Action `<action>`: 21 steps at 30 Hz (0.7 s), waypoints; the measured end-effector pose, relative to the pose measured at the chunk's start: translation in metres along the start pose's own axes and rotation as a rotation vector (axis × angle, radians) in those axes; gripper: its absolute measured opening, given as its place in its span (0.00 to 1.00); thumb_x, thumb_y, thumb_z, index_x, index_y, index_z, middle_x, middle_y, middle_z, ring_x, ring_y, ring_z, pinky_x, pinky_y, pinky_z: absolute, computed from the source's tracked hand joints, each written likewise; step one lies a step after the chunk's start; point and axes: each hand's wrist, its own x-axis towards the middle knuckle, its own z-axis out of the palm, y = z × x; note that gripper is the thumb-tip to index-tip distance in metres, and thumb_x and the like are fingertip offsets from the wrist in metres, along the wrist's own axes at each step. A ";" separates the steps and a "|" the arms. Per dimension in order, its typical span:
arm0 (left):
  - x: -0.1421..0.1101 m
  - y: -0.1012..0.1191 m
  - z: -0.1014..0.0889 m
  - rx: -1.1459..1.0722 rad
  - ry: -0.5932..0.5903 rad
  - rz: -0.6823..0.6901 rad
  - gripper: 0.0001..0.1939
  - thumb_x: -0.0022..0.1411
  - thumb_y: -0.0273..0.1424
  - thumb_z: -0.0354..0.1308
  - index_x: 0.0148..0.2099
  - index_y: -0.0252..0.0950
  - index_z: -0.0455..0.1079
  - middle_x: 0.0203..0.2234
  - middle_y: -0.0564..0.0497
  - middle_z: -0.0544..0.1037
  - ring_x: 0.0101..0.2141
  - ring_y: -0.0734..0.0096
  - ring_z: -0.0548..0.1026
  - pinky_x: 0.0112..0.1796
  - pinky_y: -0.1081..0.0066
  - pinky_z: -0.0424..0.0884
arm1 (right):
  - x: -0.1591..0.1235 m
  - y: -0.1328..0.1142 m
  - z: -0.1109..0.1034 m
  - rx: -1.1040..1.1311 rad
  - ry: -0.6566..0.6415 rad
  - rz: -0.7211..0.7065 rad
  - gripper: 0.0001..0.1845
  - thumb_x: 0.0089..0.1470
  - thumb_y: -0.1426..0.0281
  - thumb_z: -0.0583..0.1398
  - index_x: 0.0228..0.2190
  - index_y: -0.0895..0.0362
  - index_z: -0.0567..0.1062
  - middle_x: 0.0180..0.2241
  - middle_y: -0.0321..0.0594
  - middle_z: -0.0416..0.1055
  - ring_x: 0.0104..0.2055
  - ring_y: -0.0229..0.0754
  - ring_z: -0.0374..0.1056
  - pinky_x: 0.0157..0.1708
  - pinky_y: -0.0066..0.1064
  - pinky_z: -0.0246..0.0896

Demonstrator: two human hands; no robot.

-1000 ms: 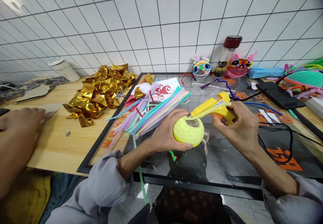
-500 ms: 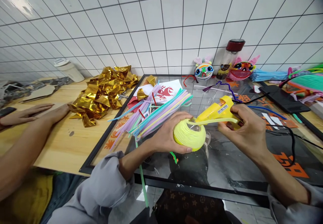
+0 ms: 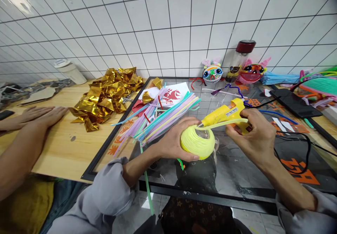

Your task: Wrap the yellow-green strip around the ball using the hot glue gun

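Note:
My left hand [image 3: 177,140] is wrapped round a clear ball covered in rings of yellow pipe cleaner [image 3: 198,144]; a bare clear patch shows at its top. In my right hand [image 3: 254,135] is a yellow hot glue gun [image 3: 223,114], its metal nozzle pointing left at the ball's upper edge. A loose yellow pipe cleaner end [image 3: 226,123] runs from the ball to the right, below the gun's barrel, toward my right fingers. Whether those fingers also pinch that end I cannot tell.
Pastel pipe cleaners [image 3: 163,118] lie behind my left hand, beside crumpled gold foil [image 3: 107,97]. Two decorated balls, one with blue eyes [image 3: 212,73] and one pink [image 3: 252,73], stand by a bottle [image 3: 238,62]. A phone [image 3: 296,102] and black cable [image 3: 306,146] lie right. A co-worker's hands [image 3: 39,116] rest left.
The glue gun has tipped slightly and its nozzle now shows at the ball's upper edge. The ball has hardly moved. The co-worker's hands have shifted a little left.

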 end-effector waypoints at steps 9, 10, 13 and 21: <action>0.001 0.003 -0.004 -0.014 -0.040 -0.019 0.48 0.42 0.44 0.76 0.63 0.37 0.65 0.59 0.38 0.72 0.61 0.44 0.71 0.64 0.45 0.65 | 0.002 -0.001 -0.001 0.049 -0.049 0.005 0.09 0.49 0.71 0.62 0.34 0.51 0.68 0.30 0.37 0.72 0.29 0.43 0.68 0.28 0.34 0.64; 0.001 0.004 -0.004 -0.017 -0.042 -0.024 0.48 0.42 0.44 0.76 0.64 0.37 0.64 0.59 0.38 0.72 0.60 0.44 0.71 0.64 0.45 0.65 | 0.002 0.000 -0.001 0.059 -0.056 0.007 0.09 0.49 0.71 0.61 0.34 0.51 0.68 0.31 0.37 0.73 0.30 0.43 0.69 0.28 0.34 0.64; 0.001 0.004 -0.006 -0.021 -0.047 -0.020 0.49 0.42 0.44 0.76 0.64 0.38 0.64 0.60 0.38 0.71 0.61 0.45 0.71 0.63 0.46 0.66 | 0.003 0.002 -0.003 0.092 -0.075 0.011 0.09 0.48 0.70 0.61 0.34 0.51 0.69 0.32 0.38 0.73 0.30 0.43 0.69 0.28 0.35 0.63; 0.000 -0.001 -0.007 -0.039 -0.051 0.056 0.48 0.43 0.45 0.75 0.64 0.38 0.63 0.60 0.37 0.71 0.61 0.46 0.70 0.64 0.45 0.66 | 0.008 0.007 -0.011 0.167 -0.132 -0.039 0.09 0.50 0.68 0.64 0.35 0.52 0.70 0.30 0.37 0.72 0.28 0.42 0.67 0.26 0.33 0.60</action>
